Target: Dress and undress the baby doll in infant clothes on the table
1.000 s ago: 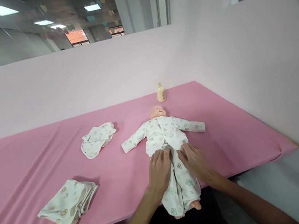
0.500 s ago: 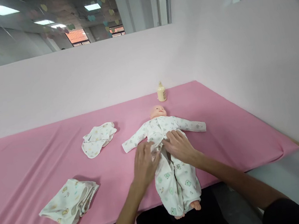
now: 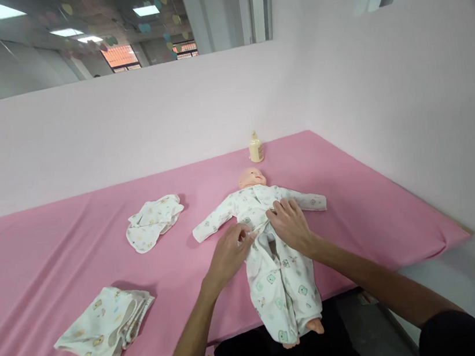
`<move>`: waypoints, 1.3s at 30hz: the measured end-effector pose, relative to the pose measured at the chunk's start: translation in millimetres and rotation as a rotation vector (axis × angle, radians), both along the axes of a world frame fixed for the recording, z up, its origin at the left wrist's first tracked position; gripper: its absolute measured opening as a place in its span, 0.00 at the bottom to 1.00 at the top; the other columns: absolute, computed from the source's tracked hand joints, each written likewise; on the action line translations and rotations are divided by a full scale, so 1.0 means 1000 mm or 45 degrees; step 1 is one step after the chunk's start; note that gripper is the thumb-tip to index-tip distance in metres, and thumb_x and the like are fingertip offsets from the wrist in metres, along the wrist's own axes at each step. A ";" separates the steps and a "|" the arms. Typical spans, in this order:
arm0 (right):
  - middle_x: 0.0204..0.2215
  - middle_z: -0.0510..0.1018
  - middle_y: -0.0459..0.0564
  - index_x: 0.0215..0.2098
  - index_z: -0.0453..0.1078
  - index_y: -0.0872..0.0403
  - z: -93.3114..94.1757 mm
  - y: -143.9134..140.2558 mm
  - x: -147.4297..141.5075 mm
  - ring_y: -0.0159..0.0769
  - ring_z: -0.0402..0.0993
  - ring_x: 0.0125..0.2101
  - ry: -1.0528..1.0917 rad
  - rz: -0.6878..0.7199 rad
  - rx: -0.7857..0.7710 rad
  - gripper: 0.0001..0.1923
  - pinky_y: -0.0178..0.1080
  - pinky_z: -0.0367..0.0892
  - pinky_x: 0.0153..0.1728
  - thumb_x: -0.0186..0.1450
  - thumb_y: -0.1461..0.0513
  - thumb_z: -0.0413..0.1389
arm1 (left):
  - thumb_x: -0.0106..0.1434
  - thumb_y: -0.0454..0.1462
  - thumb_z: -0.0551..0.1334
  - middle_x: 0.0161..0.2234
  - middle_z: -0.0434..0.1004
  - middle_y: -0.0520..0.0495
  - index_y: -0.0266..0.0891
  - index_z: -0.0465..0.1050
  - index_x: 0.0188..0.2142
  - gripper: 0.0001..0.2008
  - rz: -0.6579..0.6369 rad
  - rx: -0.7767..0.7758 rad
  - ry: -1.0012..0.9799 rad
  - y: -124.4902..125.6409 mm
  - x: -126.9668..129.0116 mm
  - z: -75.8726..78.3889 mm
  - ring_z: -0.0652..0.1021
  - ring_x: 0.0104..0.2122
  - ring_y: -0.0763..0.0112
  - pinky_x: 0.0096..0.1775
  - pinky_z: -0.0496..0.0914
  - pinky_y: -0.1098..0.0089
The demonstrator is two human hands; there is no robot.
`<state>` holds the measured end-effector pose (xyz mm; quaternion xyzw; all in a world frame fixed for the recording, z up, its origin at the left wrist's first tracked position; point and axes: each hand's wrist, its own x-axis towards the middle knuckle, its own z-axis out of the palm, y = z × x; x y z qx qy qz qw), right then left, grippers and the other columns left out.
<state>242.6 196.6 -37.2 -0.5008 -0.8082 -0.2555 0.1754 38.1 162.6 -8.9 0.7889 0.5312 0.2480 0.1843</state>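
A baby doll [image 3: 251, 177] lies on its back on the pink-covered table, its feet over the front edge. It wears a white printed romper [image 3: 262, 282] with both sleeves stretched out sideways. The front gapes at the crotch, where a dark patch shows. My left hand [image 3: 232, 250] is at the doll's waist on the left, thumb and fingers pinched on the romper's cloth. My right hand [image 3: 289, 223] grips the romper's front at the belly on the right, fingers curled. The cloth between the fingertips is partly hidden.
On the pink sheet [image 3: 184, 302], a folded printed cloth [image 3: 106, 329] lies at front left and a smaller printed garment [image 3: 154, 221] farther back. A cream pump bottle [image 3: 255, 147] stands beyond the doll's head. Walls [image 3: 385, 100] border the back and right.
My left hand has shifted slightly down and left, its fingers closing on the waist cloth. My right hand has moved a little right. The romper's front has been tugged at the waist.
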 end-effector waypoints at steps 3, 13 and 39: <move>0.32 0.69 0.56 0.33 0.70 0.56 0.002 -0.007 -0.006 0.43 0.61 0.35 -0.001 0.046 -0.045 0.12 0.45 0.55 0.37 0.64 0.73 0.48 | 0.68 0.49 0.53 0.40 0.72 0.48 0.41 0.67 0.45 0.16 0.060 0.052 -0.026 0.012 0.000 0.001 0.72 0.37 0.68 0.37 0.66 0.68; 0.55 0.69 0.57 0.38 0.73 0.56 0.005 0.001 -0.009 0.46 0.65 0.48 -0.107 0.274 0.091 0.13 0.47 0.60 0.46 0.68 0.71 0.46 | 0.71 0.44 0.47 0.26 0.65 0.54 0.41 0.61 0.34 0.12 0.208 0.029 -0.318 0.028 0.019 0.002 0.67 0.25 0.73 0.30 0.59 0.72; 0.35 0.73 0.52 0.44 0.65 0.54 -0.001 -0.058 0.011 0.40 0.68 0.34 0.526 -0.051 -0.297 0.10 0.41 0.62 0.35 0.67 0.69 0.46 | 0.71 0.41 0.48 0.41 0.75 0.48 0.41 0.69 0.44 0.13 -0.148 0.011 -0.095 -0.015 0.020 -0.002 0.74 0.40 0.68 0.39 0.67 0.68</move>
